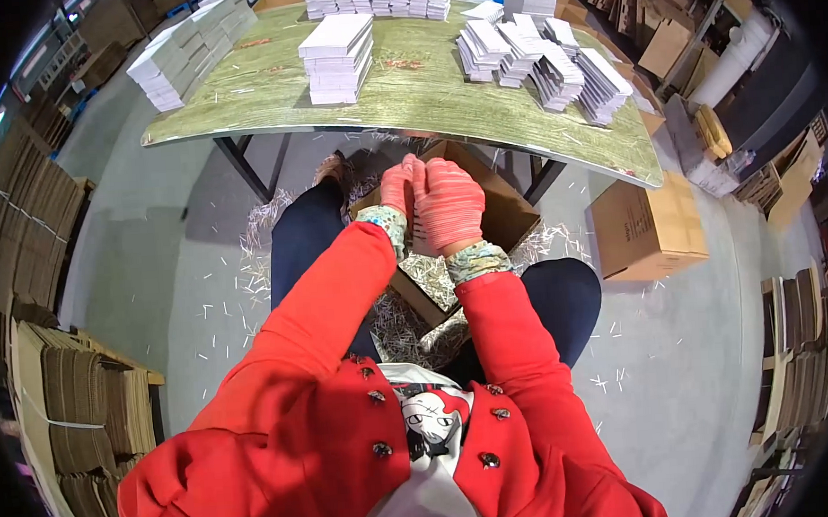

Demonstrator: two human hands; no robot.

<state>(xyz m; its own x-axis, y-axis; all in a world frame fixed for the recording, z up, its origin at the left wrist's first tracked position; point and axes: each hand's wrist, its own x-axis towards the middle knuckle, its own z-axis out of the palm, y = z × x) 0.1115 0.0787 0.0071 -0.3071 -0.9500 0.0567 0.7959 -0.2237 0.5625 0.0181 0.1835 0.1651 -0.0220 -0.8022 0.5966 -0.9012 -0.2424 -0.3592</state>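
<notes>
White card stack (419, 230) mostly hidden by right hand (450, 199), apparently gripping it above open box (513, 210) | left hand (397, 186) curled alongside, can't tell its hold | loose strips (436, 278) already inside, so partway I guess | other stacks (337, 59) done? no clue

Indoor light, bright and fairly even over the table (261, 90), seemingly from above; white stacks (337, 57) run near blown-out on top. Strong glare spot at far upper left. Soft shadow under the table on the grey floor (642, 339), another across the red coat (294, 308); dark trousers (569, 311) lose detail. Left hand (395, 188) and right hand (451, 199) reasonably sharp. Heavy fisheye: table edge bows, side cardboard (86, 392) bends, corners vignette black.
</notes>
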